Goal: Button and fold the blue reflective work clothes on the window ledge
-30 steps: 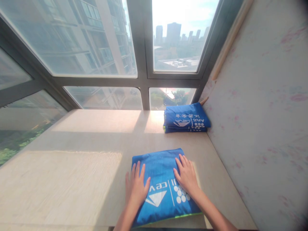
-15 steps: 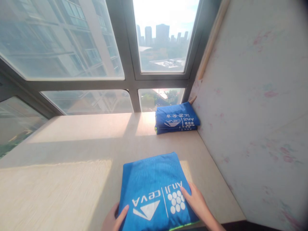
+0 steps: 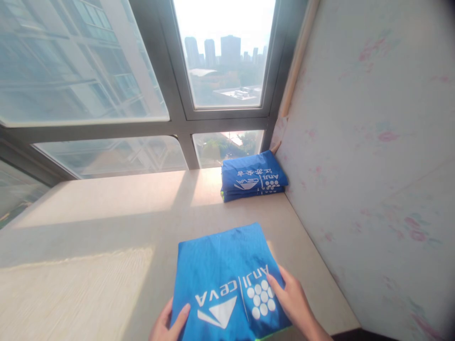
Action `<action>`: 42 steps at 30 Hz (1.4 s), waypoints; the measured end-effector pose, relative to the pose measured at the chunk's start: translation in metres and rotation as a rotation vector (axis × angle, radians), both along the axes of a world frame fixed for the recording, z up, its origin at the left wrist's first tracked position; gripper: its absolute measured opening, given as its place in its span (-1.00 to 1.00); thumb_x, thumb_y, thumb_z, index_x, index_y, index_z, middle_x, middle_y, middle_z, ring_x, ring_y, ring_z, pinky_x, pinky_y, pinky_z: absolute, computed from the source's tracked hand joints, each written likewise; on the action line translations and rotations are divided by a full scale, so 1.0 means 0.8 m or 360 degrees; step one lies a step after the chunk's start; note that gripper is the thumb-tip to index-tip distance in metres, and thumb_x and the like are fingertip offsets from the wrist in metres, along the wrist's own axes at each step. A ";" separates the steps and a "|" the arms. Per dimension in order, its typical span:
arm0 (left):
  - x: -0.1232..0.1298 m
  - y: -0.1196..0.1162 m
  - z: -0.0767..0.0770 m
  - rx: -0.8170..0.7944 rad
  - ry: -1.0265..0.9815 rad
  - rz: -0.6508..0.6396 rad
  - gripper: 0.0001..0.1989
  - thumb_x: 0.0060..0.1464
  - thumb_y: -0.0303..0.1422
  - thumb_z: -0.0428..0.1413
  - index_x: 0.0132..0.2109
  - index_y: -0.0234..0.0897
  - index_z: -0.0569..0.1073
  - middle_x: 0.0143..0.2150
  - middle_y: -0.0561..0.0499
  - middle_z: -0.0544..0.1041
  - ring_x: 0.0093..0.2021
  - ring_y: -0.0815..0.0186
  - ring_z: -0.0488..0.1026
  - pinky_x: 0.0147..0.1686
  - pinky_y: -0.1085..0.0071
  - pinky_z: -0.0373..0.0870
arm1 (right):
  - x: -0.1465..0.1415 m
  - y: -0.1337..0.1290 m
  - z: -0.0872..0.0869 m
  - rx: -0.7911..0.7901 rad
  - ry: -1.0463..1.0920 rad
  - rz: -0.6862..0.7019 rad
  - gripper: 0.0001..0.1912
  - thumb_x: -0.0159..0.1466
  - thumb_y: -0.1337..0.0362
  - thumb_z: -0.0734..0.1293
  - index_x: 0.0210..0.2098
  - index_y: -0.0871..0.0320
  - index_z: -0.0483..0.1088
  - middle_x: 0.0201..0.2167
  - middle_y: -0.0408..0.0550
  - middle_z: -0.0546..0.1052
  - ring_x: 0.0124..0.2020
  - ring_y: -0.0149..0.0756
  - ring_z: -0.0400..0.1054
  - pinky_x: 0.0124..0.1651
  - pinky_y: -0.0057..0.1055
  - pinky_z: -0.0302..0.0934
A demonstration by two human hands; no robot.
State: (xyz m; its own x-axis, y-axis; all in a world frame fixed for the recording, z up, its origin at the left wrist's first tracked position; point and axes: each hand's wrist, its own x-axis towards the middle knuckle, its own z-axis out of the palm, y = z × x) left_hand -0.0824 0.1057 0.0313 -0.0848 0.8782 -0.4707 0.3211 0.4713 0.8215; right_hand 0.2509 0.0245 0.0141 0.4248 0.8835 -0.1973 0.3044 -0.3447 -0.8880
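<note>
A folded blue garment (image 3: pixel 216 265) with white lettering and a circle logo, upside down to me, spans between my hands at the bottom of the view. A thin yellow-green edge shows along its near side. My left hand (image 3: pixel 171 319) grips its left edge, thumb on top and fingers underneath. On the right edge my right hand (image 3: pixel 293 296) holds it the same way, thumb over the printed circles. The fingers below the cloth are hidden. Farther back, against the window and wall, lies a stack of similar folded blue garments (image 3: pixel 249 173).
The pale wooden surface (image 3: pixel 95 241) runs beneath the garments to the window frame (image 3: pixel 138 127). A flower-patterned wall (image 3: pixel 359 180) borders it on the right. Sunlight and shadow bands cross the wood, and a dark gap lies beyond its near right edge.
The view has turned slightly to the right, so the stack and window sit farther left. Both hands keep their hold on the folded garment, which stays almost in place in the view.
</note>
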 end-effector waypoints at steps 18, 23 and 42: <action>0.262 0.337 0.186 0.0892 -0.0699 -0.0216 -0.51 0.12 -0.13 0.25 0.06 -0.43 0.47 -0.08 -0.13 0.58 -0.17 0.22 0.53 -0.10 0.21 0.51 | 0.261 0.353 0.245 0.0529 -0.0823 -0.0120 -0.54 0.26 0.06 0.35 -0.13 0.39 0.54 -0.25 0.13 0.63 -0.26 -0.17 0.48 -0.18 -0.30 0.32; 0.292 0.351 0.136 0.0921 -0.0486 -0.0241 -0.61 0.27 -0.21 0.13 0.15 -0.31 0.41 0.12 -0.11 0.45 0.02 0.14 0.47 -0.01 0.10 0.49 | 0.275 0.398 0.186 0.0227 -0.1036 -0.0195 -0.66 0.23 0.27 0.34 -0.15 0.47 0.51 -0.20 0.32 0.59 -0.10 -0.01 0.47 -0.03 -0.17 0.30; 0.078 0.016 -0.126 0.1225 0.1598 -0.1197 -0.38 0.23 -0.29 -0.04 0.42 -0.10 0.18 0.47 -0.07 0.09 0.45 -0.03 0.03 0.36 -0.10 -0.02 | -0.051 0.043 -0.112 0.0101 -0.1364 0.0760 -0.36 0.38 0.13 0.15 0.43 -0.02 0.04 0.47 -0.03 -0.04 0.47 0.09 -0.17 0.43 0.19 -0.26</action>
State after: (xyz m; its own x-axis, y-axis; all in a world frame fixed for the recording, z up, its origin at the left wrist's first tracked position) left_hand -0.0199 0.1184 -0.0697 0.4938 0.8636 0.1019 0.8616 -0.5017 0.0765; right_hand 0.2105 0.0589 -0.0758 -0.0027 0.9979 0.0645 0.9490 0.0229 -0.3143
